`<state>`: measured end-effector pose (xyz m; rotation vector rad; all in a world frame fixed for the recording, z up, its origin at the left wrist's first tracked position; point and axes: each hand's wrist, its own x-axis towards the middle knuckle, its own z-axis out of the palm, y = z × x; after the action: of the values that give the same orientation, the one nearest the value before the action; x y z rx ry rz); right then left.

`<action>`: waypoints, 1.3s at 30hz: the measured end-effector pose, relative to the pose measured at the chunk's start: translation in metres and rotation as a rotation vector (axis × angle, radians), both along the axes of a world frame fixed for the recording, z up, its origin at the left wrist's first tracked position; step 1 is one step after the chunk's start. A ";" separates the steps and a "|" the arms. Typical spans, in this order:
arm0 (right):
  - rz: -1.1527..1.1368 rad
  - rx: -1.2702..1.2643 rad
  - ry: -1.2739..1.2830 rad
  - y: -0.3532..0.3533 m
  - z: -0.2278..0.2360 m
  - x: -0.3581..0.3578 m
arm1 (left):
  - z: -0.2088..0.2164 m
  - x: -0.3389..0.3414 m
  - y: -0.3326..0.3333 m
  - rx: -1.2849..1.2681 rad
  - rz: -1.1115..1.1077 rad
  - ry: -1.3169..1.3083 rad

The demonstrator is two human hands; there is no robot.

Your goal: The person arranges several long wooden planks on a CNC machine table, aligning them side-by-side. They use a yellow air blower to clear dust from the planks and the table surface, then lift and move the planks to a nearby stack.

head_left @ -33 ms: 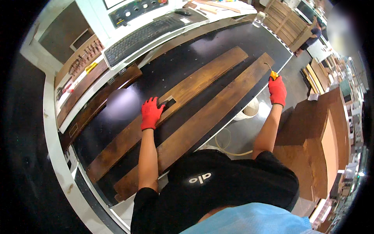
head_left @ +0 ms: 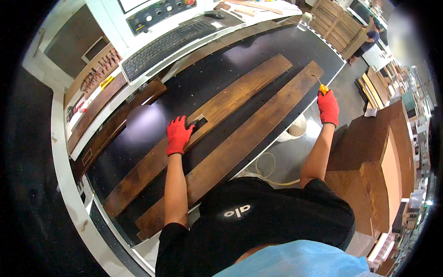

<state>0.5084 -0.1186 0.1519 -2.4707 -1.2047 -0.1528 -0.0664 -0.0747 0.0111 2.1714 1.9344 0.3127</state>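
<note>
Two long brown wooden planks lie slantwise and side by side on a black-topped table. On the far plank [head_left: 249, 85], which has a small rectangular cutout [head_left: 201, 120], rests my red-gloved left hand [head_left: 179, 135]. Its fingers are spread on the wood and its thumb lies beside the cutout. In my right hand [head_left: 328, 107], also in a red glove, is an orange air blow gun [head_left: 324, 89] with a thin bent nozzle. I hold it beyond the table's right edge, with the nozzle over the far end of the near plank [head_left: 258, 127].
A keyboard [head_left: 170, 46] and a control panel [head_left: 161, 16] stand beyond the table [head_left: 230, 62]. A white bucket [head_left: 295, 128] and a pale hose [head_left: 272, 177] are below its right edge. Brown panels [head_left: 369, 152] stand at right. Another person [head_left: 369, 41] is far off.
</note>
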 end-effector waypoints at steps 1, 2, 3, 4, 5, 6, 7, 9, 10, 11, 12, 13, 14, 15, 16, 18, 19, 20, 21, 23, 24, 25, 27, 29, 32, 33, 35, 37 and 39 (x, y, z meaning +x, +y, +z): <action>0.027 -0.027 0.029 -0.005 -0.004 0.002 | 0.003 0.002 0.001 -0.010 0.000 -0.002; 0.059 -0.057 0.065 -0.008 -0.009 -0.003 | 0.000 -0.001 0.001 0.008 -0.007 -0.003; 0.176 -0.050 0.158 -0.012 -0.013 -0.022 | -0.007 -0.006 0.002 0.025 -0.007 -0.006; 0.290 -0.042 0.253 -0.021 -0.019 -0.055 | -0.011 -0.009 0.002 0.043 -0.009 -0.009; 0.396 -0.076 0.276 -0.029 -0.035 -0.079 | -0.010 -0.007 0.001 0.020 -0.006 0.002; 0.503 -0.106 0.309 -0.037 -0.053 -0.103 | -0.007 -0.004 0.002 0.000 -0.002 0.015; 0.612 -0.139 0.348 -0.043 -0.071 -0.128 | -0.005 -0.003 0.002 -0.018 0.008 0.027; 0.868 -0.220 0.619 -0.066 -0.064 -0.194 | -0.005 -0.004 0.000 -0.002 0.012 0.013; 0.899 -0.310 0.622 -0.079 -0.039 -0.229 | -0.005 -0.005 0.000 0.003 0.011 0.007; 1.025 -0.352 0.719 -0.086 -0.031 -0.246 | -0.002 -0.003 0.001 -0.011 0.016 0.002; 1.106 -0.341 0.762 -0.095 -0.027 -0.261 | 0.000 0.001 0.001 -0.025 0.018 -0.001; 1.132 -0.485 0.901 -0.096 -0.002 -0.273 | 0.002 0.000 0.002 -0.039 0.022 0.002; 1.181 -0.463 0.976 -0.095 -0.005 -0.273 | 0.000 -0.002 0.002 -0.037 0.012 -0.022; 1.230 -0.437 1.050 -0.094 -0.005 -0.272 | -0.002 -0.004 0.002 -0.030 0.012 -0.005; 1.142 -0.450 1.130 -0.091 0.000 -0.264 | -0.004 -0.006 0.002 -0.024 0.012 0.013; 1.000 -0.244 1.025 -0.086 -0.010 -0.238 | 0.001 -0.002 -0.001 -0.025 0.011 0.025; 0.911 -0.047 0.823 -0.083 -0.026 -0.222 | 0.001 -0.003 -0.001 -0.024 0.005 0.026; 0.615 -0.101 0.773 -0.079 -0.008 -0.210 | -0.002 -0.004 0.000 -0.024 0.003 0.025; 0.471 0.032 0.495 -0.076 -0.021 -0.184 | -0.003 -0.003 0.003 -0.021 -0.005 0.024; 0.200 0.158 0.549 -0.074 -0.036 -0.122 | -0.007 -0.003 0.004 -0.017 -0.002 0.027; 0.203 0.314 0.419 -0.082 -0.041 -0.090 | -0.008 -0.002 0.003 -0.017 0.004 0.028; 0.051 0.331 0.374 -0.092 -0.030 -0.071 | -0.007 -0.002 0.003 -0.024 0.009 0.024; -0.050 0.380 0.594 -0.125 0.004 -0.043 | -0.002 -0.002 0.002 -0.037 0.016 0.026; 0.154 0.788 0.833 -0.149 0.047 -0.060 | -0.006 -0.006 0.003 -0.038 0.014 0.017; 0.390 1.054 1.216 -0.192 0.033 -0.034 | -0.009 0.000 -0.001 0.030 -0.005 0.004; 0.506 1.199 1.402 -0.204 0.025 -0.038 | -0.009 -0.001 -0.002 0.069 -0.010 0.010; 1.009 1.120 1.491 -0.211 0.004 -0.002 | -0.012 -0.004 0.000 0.054 0.001 0.010; 1.198 1.214 1.612 -0.209 -0.015 0.010 | -0.012 -0.006 0.001 0.111 -0.013 0.010; 1.293 1.236 1.672 -0.208 -0.025 0.008 | 0.005 0.011 -0.009 0.190 -0.056 -0.047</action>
<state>0.5169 -0.3263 0.1265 -0.0626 -0.9339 0.9470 -0.0554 -0.0838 0.0165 2.3068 1.8836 0.5540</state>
